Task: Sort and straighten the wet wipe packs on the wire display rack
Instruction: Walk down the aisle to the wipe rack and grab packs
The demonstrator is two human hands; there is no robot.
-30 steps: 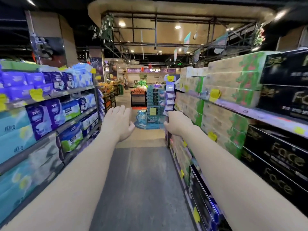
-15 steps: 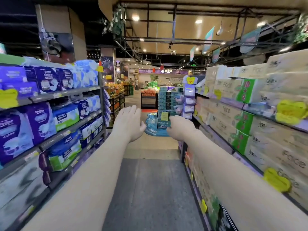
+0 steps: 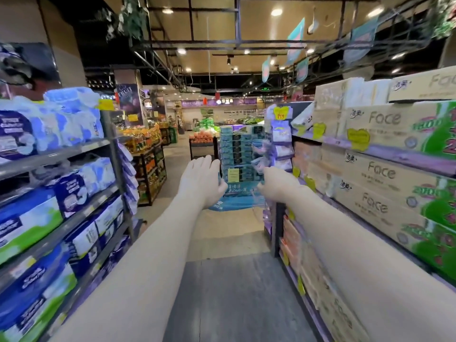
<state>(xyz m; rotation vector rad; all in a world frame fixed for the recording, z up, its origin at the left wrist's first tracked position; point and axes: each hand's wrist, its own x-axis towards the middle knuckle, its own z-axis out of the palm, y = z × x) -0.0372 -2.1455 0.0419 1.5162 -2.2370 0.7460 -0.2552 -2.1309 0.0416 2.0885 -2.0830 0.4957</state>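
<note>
Reaching forward down the aisle, both bare arms extended. Left hand [image 3: 201,182] open, fingers straight and close together, holding nothing. Right hand [image 3: 277,185] shows its back, just below the wet wipe packs [image 3: 281,135]; its fingers are blurred (grip cannot be told). Packs hang in a column on the wire display rack [image 3: 268,218] at the end of the right-hand shelving [image 3: 394,156], under a yellow price tag [image 3: 280,115].
</note>
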